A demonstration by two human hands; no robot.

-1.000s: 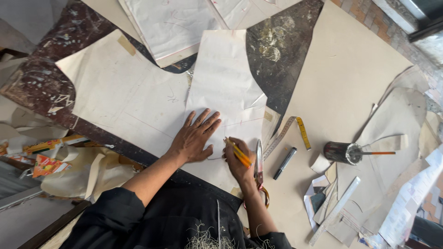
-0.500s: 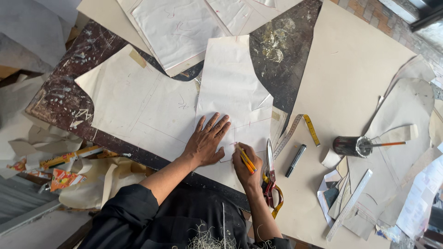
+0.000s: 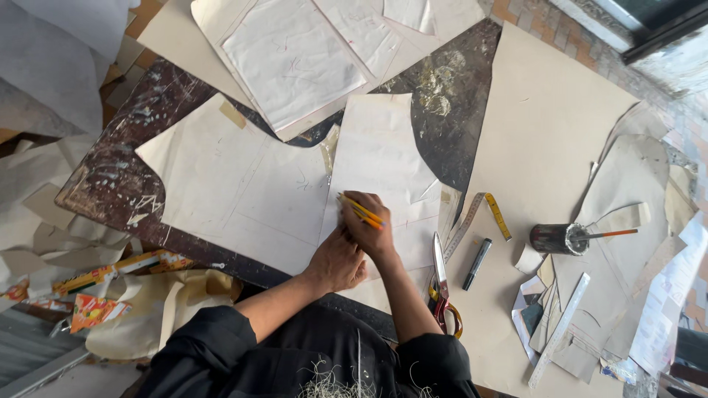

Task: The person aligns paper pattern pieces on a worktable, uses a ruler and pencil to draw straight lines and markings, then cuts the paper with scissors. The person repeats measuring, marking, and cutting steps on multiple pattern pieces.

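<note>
1. Pencils (image 3: 363,210), two yellow ones as far as can be told, sit clamped in the right hand (image 3: 366,221), which presses on a white paper pattern piece (image 3: 380,158).
2. One left hand (image 3: 335,262) rests just below and left of the right, fingers curled together on the paper's lower edge, holding nothing.
3. One larger cream pattern sheet (image 3: 228,184) lies left of both hands on the dark, scratched, paint-flecked tabletop (image 3: 118,188).
4. Right of the right hand lie one pair of scissors (image 3: 441,284) with red and yellow handles, one yellow tape measure (image 3: 483,214) and one black marker (image 3: 477,263).
5. Farther right stand one dark cylindrical cup (image 3: 549,238) on stiff tan card (image 3: 546,125) and one clear ruler (image 3: 559,332).
</note>
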